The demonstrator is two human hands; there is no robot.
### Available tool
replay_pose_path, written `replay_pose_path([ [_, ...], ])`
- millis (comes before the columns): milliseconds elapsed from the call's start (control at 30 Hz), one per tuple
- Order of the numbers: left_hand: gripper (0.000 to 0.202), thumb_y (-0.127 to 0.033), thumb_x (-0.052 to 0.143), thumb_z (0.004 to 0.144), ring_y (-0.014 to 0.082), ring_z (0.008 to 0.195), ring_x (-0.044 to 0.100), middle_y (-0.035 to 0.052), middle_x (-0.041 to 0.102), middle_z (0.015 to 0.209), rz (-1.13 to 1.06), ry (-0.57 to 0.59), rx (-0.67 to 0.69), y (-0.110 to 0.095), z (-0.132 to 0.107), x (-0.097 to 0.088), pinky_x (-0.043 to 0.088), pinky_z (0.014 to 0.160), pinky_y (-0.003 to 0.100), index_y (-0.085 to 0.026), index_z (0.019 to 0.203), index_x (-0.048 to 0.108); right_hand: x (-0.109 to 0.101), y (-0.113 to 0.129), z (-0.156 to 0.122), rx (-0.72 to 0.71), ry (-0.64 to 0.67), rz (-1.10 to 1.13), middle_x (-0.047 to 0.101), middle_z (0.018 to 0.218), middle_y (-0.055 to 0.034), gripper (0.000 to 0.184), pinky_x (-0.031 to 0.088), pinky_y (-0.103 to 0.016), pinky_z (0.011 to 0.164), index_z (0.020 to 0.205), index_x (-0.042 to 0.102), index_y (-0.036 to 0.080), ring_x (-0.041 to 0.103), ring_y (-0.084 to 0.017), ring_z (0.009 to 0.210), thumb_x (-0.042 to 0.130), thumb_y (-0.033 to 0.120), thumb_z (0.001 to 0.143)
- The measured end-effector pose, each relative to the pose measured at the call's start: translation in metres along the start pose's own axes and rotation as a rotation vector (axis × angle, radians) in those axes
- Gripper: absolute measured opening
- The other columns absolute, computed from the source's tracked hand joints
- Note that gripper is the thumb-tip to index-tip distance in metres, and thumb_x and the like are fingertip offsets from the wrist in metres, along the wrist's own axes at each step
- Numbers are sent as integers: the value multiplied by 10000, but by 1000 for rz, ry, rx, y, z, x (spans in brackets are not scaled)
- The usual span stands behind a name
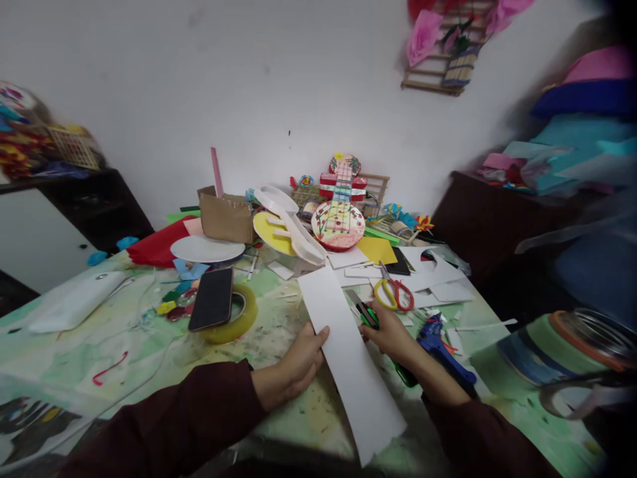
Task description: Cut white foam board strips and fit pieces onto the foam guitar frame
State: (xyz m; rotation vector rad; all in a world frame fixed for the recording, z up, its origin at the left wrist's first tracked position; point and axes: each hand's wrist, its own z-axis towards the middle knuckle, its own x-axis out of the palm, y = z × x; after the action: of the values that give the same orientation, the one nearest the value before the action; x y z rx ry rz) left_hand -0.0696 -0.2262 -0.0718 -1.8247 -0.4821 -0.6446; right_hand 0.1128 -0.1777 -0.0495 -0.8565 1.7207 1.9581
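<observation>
Left of centre, a pink stick (pixel 216 171) rises in or behind a cardboard box (pixel 226 220). Markings on the green container (pixel 542 352) at right are too blurred to read. At lower centre, the left hand (pixel 300 362) pinches a long white strip (pixel 348 362), ragged-ended; the right hand (pixel 391 333) grasps a green-and-black cutter (pixel 370 317), blade (pixel 353 301) exposed.

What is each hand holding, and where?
The left hand grips the white strip by its left edge; the right hand holds the knife by its green handle.
</observation>
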Motion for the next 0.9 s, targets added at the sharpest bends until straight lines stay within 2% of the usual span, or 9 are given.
replay_pose_path([
  [100, 493, -342, 769, 683, 244, 1006, 621, 137, 655, 1121, 122, 117, -29, -1, 4, -9, 479, 900, 368, -150, 1089, 564, 6, -6, -1, 57, 95, 54, 629, 734, -4, 301, 450, -261, 530, 1023, 530, 166, 584, -151, 572, 538, 190, 723],
  [167, 484, -424, 747, 690, 220, 928, 631, 116, 672, 1053, 329, 244, -45, -9, 8, -15, 485, 848, 342, -155, 1056, 582, 8, -10, 0, 57, 82, 24, 630, 754, -16, 266, 454, -272, 549, 1003, 533, 160, 590, -159, 580, 522, 202, 740],
  [233, 424, -535, 661, 737, 182, 751, 625, 76, 685, 859, 698, 380, -125, -25, 13, -19, 489, 719, 300, -151, 913, 617, 7, -12, 5, 7, 12, -80, 647, 833, -51, 255, 467, -290, 629, 1005, 537, 157, 623, -186, 692, 534, 223, 758],
  [300, 505, -616, 494, 819, 141, 537, 544, 34, 608, 594, 1172, 474, -234, -48, 20, -19, 440, 585, 270, -144, 674, 598, 4, -12, 11, -36, -61, -219, 659, 916, -91, 255, 457, -303, 709, 1029, 537, 154, 633, -220, 830, 539, 261, 798],
  [400, 634, -599, 349, 885, 119, 433, 454, 25, 507, 439, 1681, 411, -101, -79, 34, -15, 382, 566, 271, -151, 470, 518, -1, -7, 20, -4, -84, -433, 668, 941, -128, 245, 427, -305, 714, 1061, 534, 156, 632, -252, 909, 492, 308, 874],
  [500, 581, -536, 339, 911, 144, 499, 506, 42, 586, 518, 1742, 309, 148, -84, 53, -16, 365, 580, 264, -151, 553, 586, -2, 1, 28, 25, -36, -630, 672, 919, -150, 207, 407, -310, 685, 1042, 544, 152, 640, -267, 889, 474, 280, 895],
  [633, 396, -421, 418, 908, 179, 706, 585, 82, 689, 786, 1758, 231, 392, -57, 77, -31, 371, 631, 254, -149, 779, 675, 9, 28, 51, -97, -59, -797, 655, 968, -181, 218, 411, -346, 743, 1028, 559, 127, 614, -287, 931, 492, 288, 896],
  [767, 361, -407, 432, 906, 206, 756, 619, 103, 703, 855, 1783, 230, 444, -39, 84, -44, 391, 665, 274, -159, 846, 687, 36, 68, 93, -318, -99, -771, 609, 1063, -147, 300, 418, -348, 823, 1071, 541, 152, 549, -271, 1023, 584, 353, 853],
  [900, 329, -370, 438, 906, 217, 785, 635, 111, 707, 873, 1760, 291, 478, -43, 80, -48, 406, 677, 281, -155, 863, 683, 68, 88, 135, -392, -64, -703, 568, 1125, -132, 418, 432, -353, 825, 1064, 532, 166, 507, -274, 1060, 670, 432, 773],
])
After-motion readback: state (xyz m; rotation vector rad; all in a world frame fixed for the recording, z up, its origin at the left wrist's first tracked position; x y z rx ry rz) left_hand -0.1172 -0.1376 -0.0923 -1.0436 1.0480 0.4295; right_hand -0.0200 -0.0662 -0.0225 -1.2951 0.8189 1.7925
